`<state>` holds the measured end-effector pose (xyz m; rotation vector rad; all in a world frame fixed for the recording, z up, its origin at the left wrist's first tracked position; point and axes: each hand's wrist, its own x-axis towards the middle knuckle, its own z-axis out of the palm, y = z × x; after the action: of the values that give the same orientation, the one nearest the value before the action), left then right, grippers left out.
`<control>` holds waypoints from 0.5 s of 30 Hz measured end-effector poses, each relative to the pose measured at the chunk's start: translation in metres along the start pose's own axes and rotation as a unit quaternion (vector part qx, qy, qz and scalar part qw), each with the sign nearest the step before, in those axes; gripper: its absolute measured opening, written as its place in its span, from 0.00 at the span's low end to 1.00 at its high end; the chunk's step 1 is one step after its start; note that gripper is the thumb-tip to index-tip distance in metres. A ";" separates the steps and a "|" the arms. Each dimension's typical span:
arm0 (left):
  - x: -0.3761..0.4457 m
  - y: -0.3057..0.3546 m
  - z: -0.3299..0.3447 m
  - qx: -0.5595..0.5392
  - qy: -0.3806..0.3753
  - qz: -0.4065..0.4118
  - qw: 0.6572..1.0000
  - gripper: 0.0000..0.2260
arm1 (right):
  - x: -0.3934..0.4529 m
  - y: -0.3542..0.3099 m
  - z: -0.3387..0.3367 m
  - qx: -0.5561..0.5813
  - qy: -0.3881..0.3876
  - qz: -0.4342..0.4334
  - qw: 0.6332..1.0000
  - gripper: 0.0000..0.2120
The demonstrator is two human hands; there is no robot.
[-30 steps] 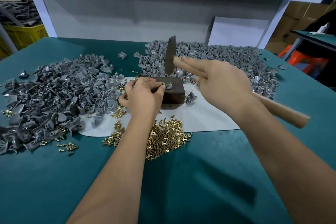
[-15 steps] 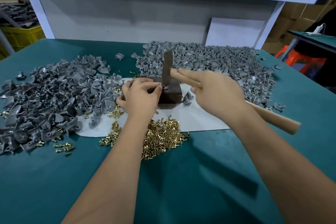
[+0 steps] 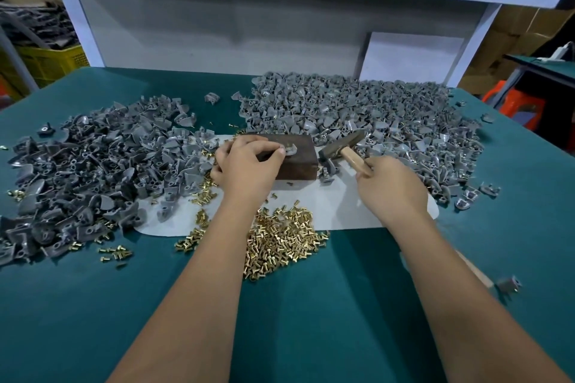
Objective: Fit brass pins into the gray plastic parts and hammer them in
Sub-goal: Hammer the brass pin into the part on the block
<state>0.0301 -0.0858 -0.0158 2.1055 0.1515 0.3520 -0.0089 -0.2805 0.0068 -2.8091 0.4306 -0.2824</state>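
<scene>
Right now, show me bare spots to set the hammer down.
Bare green mat between the forearms, near the brass pins; more at the table's right edge. Crowded: both gray part piles and around the wooden block.

Hammer (image 3: 341, 146) lowered beside the block (image 3: 292, 155).

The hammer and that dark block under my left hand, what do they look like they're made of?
Hammer: dull dark-gray head, probably steel with a worn matte finish; pale tan handle looks like bare wood. Block: dark brown, matte, slightly mottled, square-edged. It could be rusty iron or dense wood; the look leaves it open.
</scene>
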 end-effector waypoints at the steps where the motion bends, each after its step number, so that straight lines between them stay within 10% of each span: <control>1: -0.001 0.000 0.000 0.002 0.005 0.004 1.000 0.03 | 0.000 -0.004 -0.002 -0.046 0.031 -0.018 0.998 0.09; 4: -0.003 -0.001 0.002 0.010 0.023 0.023 0.999 0.02 | 0.003 -0.028 -0.006 -0.018 0.112 -0.103 0.988 0.11; 7: -0.004 0.000 0.003 0.043 0.044 0.046 0.997 0.03 | 0.010 -0.063 0.000 0.165 0.036 -0.149 0.974 0.09; 15: -0.002 -0.003 0.004 0.077 0.063 0.063 0.993 0.05 | 0.023 -0.092 0.022 0.168 0.016 -0.132 0.977 0.11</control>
<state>0.0295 -0.0875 -0.0208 2.2503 0.1237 0.5658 0.0421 -0.1985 0.0173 -2.5242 0.0076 -0.4152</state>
